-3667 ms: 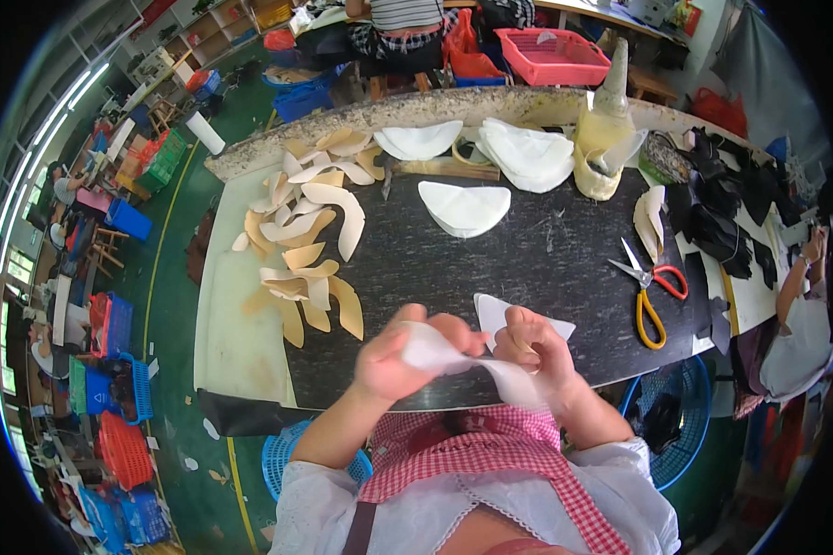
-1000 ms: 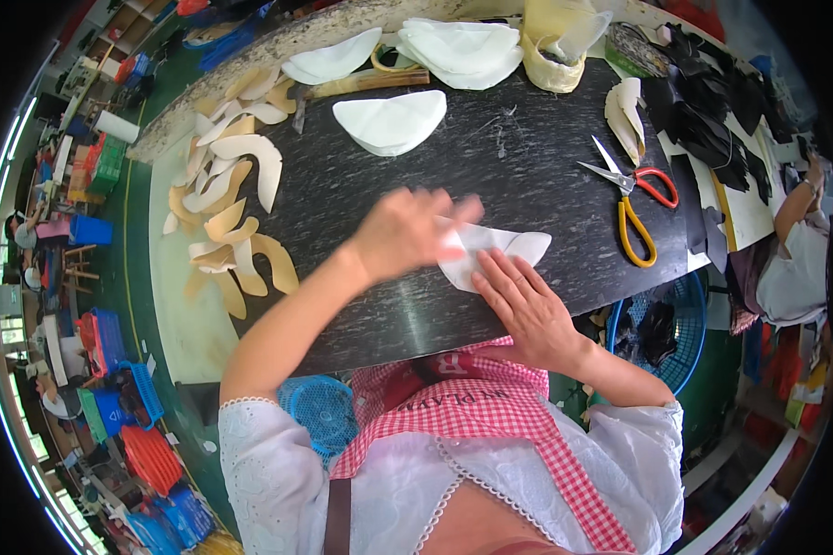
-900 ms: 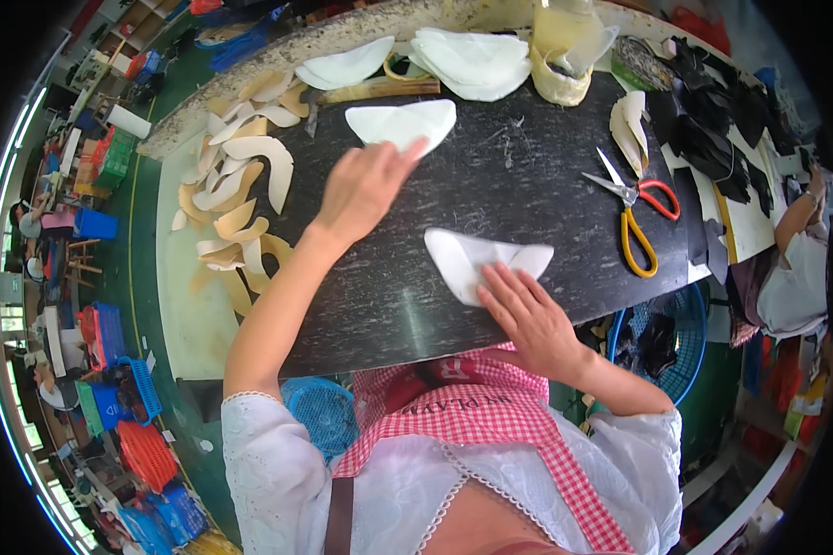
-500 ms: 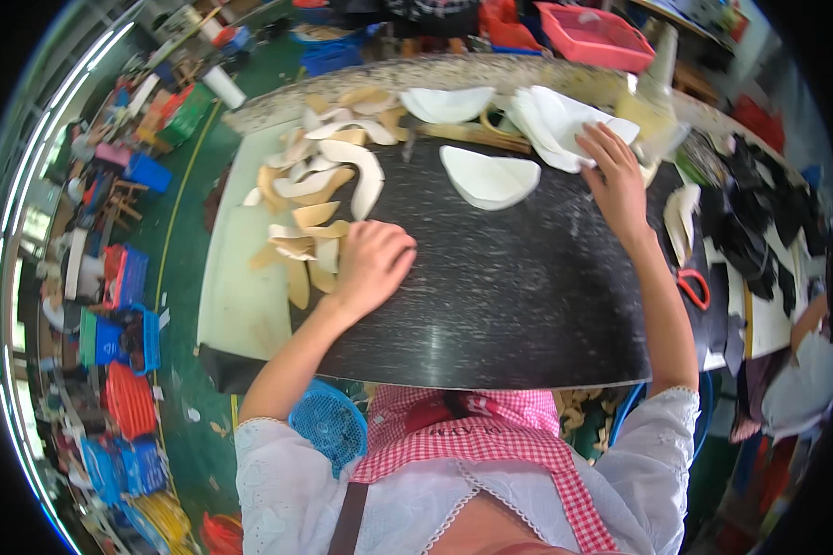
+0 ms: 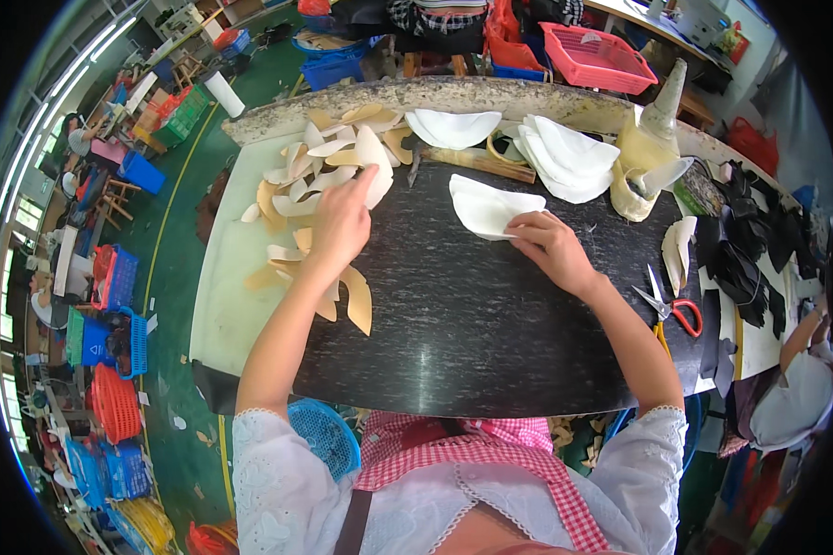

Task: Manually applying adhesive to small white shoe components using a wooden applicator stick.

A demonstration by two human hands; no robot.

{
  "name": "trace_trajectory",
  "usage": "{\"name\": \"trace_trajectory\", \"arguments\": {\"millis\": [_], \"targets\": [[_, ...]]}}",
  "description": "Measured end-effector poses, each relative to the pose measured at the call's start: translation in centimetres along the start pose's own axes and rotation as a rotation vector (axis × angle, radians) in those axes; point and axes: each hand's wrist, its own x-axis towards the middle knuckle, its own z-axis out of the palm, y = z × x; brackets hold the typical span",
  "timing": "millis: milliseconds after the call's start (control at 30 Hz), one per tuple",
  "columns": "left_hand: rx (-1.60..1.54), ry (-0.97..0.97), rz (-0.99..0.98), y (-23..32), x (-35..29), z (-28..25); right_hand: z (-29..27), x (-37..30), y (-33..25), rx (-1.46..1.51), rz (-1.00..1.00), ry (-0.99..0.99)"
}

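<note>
white curved piece [image 5: 491, 205] is seen lying flat on the dark work surface [image 5: 472, 324], toward its far side, with the right hand [image 5: 548, 248] laid on its near right corner. if that piece is pressed only at this one corner, it could be swivelled or creased when pulled, since most of its span is left unheld; that is offered as a judgement. a second risk is judged at the heap of tan and cream cut pieces [image 5: 315, 194]: they are overlapped loosely, so more than one could be dragged off together, or some could be pushed across the pale board [image 5: 227, 296] toward its edge, if the left hand [image 5: 342, 217] is swept rather than lifted. the scissors [image 5: 665, 310] lie well apart to the right and are not judged a hazard to either hand. the left arm is stretched forward and slightly leftward, the hand palm down and open over the heap, the fingers extended onto a cream piece; whether anything is pinched cannot be told. the right arm is bent at the elbow and angled inward, the hand palm down with fingers loosely curled, pressed on the white piece rather than closed around it. stacks of white pieces [image 5: 565, 157] rest beyond, near the far edge.
</note>
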Motion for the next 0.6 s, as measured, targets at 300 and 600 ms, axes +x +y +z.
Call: {"name": "trace_trajectory", "arguments": {"millis": [300,600], "targets": [[-0.874,0.108,-0.205,6.0,-5.3,-3.3,0.0,-0.1,0.4,0.292,0.328,-0.104],[-0.585,0.1,0.236,11.8,-1.5,3.2,2.0,-2.3,2.8,0.567,0.516,0.046]]}}
